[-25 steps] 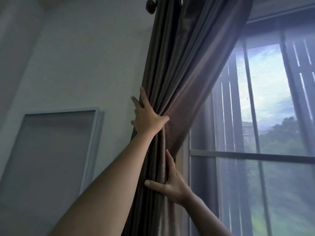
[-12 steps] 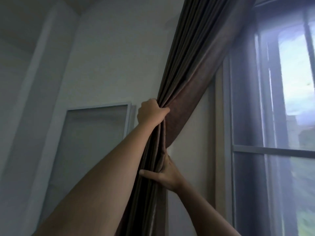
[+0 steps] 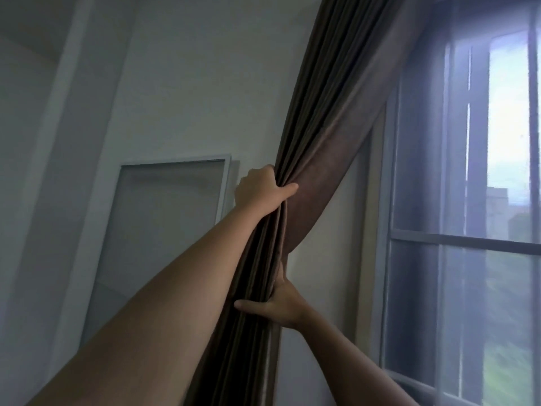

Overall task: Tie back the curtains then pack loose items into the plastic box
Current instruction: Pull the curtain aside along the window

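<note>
The left hand is gripping the gathered brown pleated fabric curtain left of the grey-framed window; the right hand is clasping it lower down.

No readable text, labels or numbers, view somewhat blurred

The curtain is plain dark brown. The wall at upper left is off-white; the panel grey with a white border; the window frame at right grey.
</note>
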Motion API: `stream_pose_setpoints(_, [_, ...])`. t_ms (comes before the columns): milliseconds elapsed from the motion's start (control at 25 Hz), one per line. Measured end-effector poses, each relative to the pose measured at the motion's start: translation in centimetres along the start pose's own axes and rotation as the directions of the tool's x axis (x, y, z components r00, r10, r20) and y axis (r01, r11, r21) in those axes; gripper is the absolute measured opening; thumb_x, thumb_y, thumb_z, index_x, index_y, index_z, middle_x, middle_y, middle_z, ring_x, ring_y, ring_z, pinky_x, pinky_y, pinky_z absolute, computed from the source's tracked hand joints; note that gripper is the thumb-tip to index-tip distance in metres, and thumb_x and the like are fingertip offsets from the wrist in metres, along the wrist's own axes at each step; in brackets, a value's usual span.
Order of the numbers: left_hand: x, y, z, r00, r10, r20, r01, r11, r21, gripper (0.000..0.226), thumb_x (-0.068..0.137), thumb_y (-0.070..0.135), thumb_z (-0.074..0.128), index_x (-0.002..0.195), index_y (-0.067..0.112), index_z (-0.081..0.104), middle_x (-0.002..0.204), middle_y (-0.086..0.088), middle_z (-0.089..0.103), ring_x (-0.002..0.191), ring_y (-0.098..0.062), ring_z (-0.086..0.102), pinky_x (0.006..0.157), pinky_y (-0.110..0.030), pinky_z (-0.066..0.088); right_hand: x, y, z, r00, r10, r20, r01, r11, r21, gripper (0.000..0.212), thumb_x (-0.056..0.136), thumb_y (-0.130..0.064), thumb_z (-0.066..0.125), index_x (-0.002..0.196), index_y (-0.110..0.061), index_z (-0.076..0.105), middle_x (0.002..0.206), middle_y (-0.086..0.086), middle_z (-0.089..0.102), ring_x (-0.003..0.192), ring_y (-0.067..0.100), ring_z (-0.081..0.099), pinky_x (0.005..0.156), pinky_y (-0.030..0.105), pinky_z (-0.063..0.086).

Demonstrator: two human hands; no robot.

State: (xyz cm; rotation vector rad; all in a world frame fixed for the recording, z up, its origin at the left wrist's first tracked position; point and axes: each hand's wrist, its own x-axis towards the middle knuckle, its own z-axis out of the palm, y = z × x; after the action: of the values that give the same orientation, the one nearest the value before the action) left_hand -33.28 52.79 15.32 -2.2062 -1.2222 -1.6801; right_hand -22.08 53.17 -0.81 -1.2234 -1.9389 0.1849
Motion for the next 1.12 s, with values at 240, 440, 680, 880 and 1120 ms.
stream_pose_setpoints(240, [-4.3,6.1,2.2,0.995,-0.068,0.075,0.068,0.998,0.011,0.097,0.077,0.058,0.063,0.145,0.012,0.012,0.133,-0.014,0.049,0.114,-0.034,0.053,0.088,-0.045,0.049,-7.6,1.6,-5.7,0.980,0.195,0.035,-0.191,0.976,-0.104,0.146,0.042,-0.076,0.077,0.141,-0.041,-0.025,0.158,-0.008,0.005,0.145,0.014,0.011,0.116,0.044,0.025])
stream_pose_setpoints(440, [-8.9,15.2,3.9,0.994,-0.108,0.009,0.107,0.991,0.076,0.117,0.075,0.050,0.070,0.147,0.016,-0.017,0.157,-0.017,-0.011,0.144,-0.036,-0.002,0.108,-0.063,0.018,-17.3,0.7,-14.5,0.965,0.259,-0.044,-0.261,0.927,-0.269,0.136,0.054,-0.072,0.071,0.146,-0.024,-0.017,0.159,-0.002,-0.008,0.146,0.017,-0.006,0.119,0.045,0.015])
stream_pose_setpoints(680, [-15.8,30.5,6.2,0.989,0.146,-0.013,-0.147,0.982,-0.120,0.098,0.087,0.044,0.057,0.148,0.009,-0.011,0.157,-0.010,-0.017,0.145,-0.028,-0.014,0.115,-0.053,0.003,-31.9,0.6,-26.7,0.906,0.326,-0.271,-0.416,0.809,-0.416,0.120,0.061,-0.076,0.063,0.146,-0.035,-0.011,0.159,0.002,-0.004,0.146,0.025,0.005,0.116,0.046,0.017])
stream_pose_setpoints(880, [-22.5,44.8,8.8,0.969,0.245,0.015,-0.225,0.911,-0.346,0.084,0.094,0.042,0.045,0.148,0.005,-0.007,0.158,-0.011,-0.010,0.146,-0.027,-0.007,0.117,-0.044,0.006,-46.4,0.0,-35.8,0.775,0.267,-0.573,-0.600,0.595,-0.535,0.114,0.064,-0.081,0.054,0.149,-0.026,0.002,0.159,0.007,0.007,0.145,0.026,0.013,0.117,0.044,0.018])
stream_pose_setpoints(1120, [-28.6,60.9,13.3,0.876,0.477,0.077,-0.369,0.763,-0.530,0.080,0.095,0.044,0.041,0.148,0.003,-0.002,0.158,-0.014,-0.006,0.146,-0.028,-0.003,0.117,-0.041,0.011,-61.6,0.0,-44.4,0.543,0.072,-0.837,-0.807,0.322,-0.496,0.113,0.067,-0.083,0.044,0.149,-0.015,0.007,0.158,0.013,0.006,0.146,0.027,0.005,0.117,0.040,0.009])
